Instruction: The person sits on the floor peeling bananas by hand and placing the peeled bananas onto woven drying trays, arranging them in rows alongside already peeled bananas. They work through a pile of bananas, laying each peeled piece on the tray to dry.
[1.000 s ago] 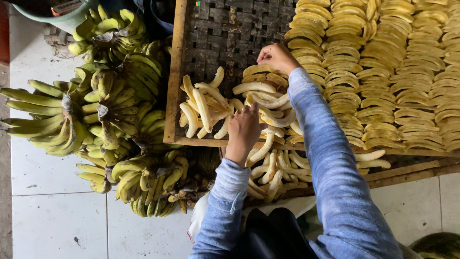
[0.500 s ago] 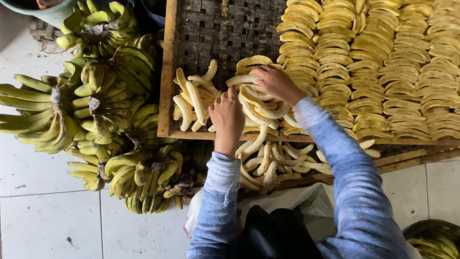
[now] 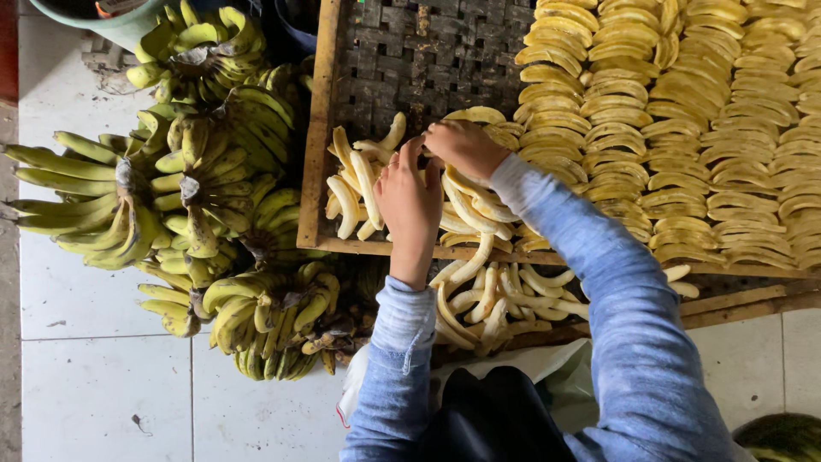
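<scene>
Now I am seeing both hands working close together over the loose pile of peeled bananas on the woven drying tray. Compared with a second ago, the right hand is pulling back from the far spot toward the left hand, and they are almost touching. The right hand is curling its fingers over a few peeled bananas, holding them. The left hand is resting flat on the pile; I cannot tell if it is gripping anything. Neat rows of banana slices are lying to the right. Bunches of unpeeled bananas are lying left on the tiled floor.
</scene>
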Demonstrator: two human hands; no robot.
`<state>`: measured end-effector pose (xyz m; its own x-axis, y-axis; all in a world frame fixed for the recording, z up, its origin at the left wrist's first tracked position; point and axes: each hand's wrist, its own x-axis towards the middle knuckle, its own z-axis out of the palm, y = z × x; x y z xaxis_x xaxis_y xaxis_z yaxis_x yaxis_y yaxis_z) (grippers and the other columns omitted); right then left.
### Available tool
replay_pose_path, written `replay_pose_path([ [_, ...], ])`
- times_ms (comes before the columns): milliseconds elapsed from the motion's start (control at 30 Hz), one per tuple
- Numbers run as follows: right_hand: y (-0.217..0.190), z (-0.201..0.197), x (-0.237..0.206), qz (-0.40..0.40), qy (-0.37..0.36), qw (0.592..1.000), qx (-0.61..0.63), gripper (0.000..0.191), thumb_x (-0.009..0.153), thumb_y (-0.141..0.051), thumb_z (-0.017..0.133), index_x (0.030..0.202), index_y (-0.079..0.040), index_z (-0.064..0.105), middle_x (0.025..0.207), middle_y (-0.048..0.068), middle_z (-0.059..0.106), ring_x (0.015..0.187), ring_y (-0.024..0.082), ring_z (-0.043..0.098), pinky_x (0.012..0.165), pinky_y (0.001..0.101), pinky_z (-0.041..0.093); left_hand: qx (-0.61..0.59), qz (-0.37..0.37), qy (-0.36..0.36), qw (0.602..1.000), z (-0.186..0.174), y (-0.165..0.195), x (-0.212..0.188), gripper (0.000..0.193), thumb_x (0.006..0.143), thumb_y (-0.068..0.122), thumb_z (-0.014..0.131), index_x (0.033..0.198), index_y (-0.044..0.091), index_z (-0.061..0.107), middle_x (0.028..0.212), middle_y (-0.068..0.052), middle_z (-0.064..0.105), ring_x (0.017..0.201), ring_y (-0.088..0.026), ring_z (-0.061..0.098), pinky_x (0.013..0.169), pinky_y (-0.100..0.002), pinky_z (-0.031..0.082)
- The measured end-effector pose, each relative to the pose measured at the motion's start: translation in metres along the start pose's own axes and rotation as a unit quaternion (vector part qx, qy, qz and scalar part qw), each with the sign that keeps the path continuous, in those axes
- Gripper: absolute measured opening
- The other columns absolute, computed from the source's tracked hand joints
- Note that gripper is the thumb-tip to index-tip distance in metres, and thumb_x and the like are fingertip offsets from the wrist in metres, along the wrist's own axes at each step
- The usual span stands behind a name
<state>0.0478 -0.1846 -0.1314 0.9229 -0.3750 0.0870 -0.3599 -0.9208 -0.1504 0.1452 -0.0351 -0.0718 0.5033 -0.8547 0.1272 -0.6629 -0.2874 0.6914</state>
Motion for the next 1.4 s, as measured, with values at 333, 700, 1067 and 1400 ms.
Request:
replay_pose_path([
  [333, 0.073, -0.040, -0.006, 0.283, 0.243, 0.772, 0.514, 0.014, 0.098, -0.004, 0.070, 0.112, -0.001, 0.069, 0.103, 0.003, 0.072, 0.089, 0.008, 0.071, 0.079, 0.0281, 0.065, -0.054, 0.019, 0.027, 0.998, 0.005, 0.009, -0.004, 0.030, 0.098, 0.030, 0.068, 0.124, 0.015, 0.064, 0.116, -0.008, 0.073, 0.106, -0.031, 0.068, 0.092, -0.047, 0.049],
  [700, 0.097, -0.013, -0.045, 0.298, 0.170, 0.890, 0.302, 0.014, 0.091, 0.001, 0.075, 0.105, -0.001, 0.076, 0.099, 0.009, 0.079, 0.089, 0.013, 0.075, 0.079, 0.0270, 0.059, -0.069, 0.021, -0.005, 0.997, 0.005, 0.010, -0.004, 0.029, 0.097, 0.030, 0.069, 0.120, 0.013, 0.066, 0.111, -0.009, 0.074, 0.103, -0.033, 0.068, 0.089, -0.047, 0.050],
  [1067, 0.039, -0.026, -0.069, 0.193, -0.078, 0.927, 0.311, 0.009, 0.097, -0.016, 0.071, 0.098, -0.008, 0.071, 0.088, 0.007, 0.073, 0.077, 0.021, 0.069, 0.074, 0.0358, 0.056, -0.105, 0.018, 0.007, 0.994, 0.004, 0.009, 0.000, 0.025, 0.098, 0.026, 0.067, 0.120, 0.014, 0.066, 0.111, -0.007, 0.075, 0.103, -0.031, 0.070, 0.086, -0.046, 0.052],
  [1400, -0.002, -0.022, -0.138, 0.047, 0.013, 0.999, -0.004, 0.035, 0.088, -0.008, 0.067, 0.122, -0.007, 0.065, 0.109, 0.009, 0.066, 0.098, 0.030, 0.068, 0.086, 0.0411, 0.055, -0.112, 0.016, -0.026, 0.993, 0.007, 0.014, -0.005, 0.026, 0.099, 0.027, 0.068, 0.120, 0.011, 0.065, 0.111, -0.009, 0.075, 0.101, -0.031, 0.071, 0.086, -0.046, 0.051],
])
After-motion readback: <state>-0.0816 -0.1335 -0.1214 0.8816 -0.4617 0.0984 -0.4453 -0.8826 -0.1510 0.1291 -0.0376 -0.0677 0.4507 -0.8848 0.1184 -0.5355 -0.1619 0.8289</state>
